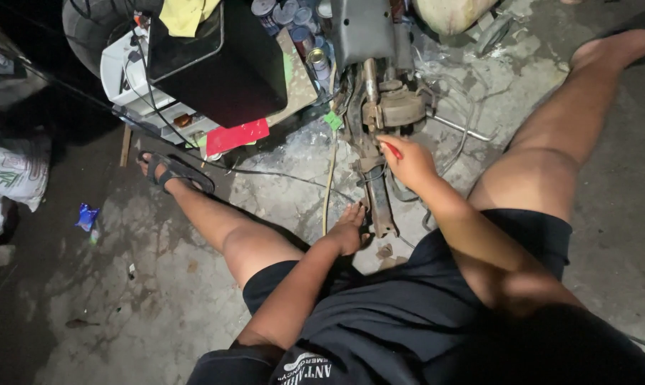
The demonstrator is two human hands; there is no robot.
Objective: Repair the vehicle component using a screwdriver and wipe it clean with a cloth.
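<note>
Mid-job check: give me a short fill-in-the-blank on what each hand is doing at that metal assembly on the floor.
1. The right hand holds a tool with a ____ handle against the metal assembly.
2. The left hand rests at the assembly's ____ end, by the bracket.
3. The person's left foot wears a dark ____.

Missing words: red; lower; sandal

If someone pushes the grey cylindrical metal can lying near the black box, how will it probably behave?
The metal can lies on its side on a tilted board, so it would probably roll. It looks small and thin-walled, likely light. The neighbouring cans might stop it.
</note>
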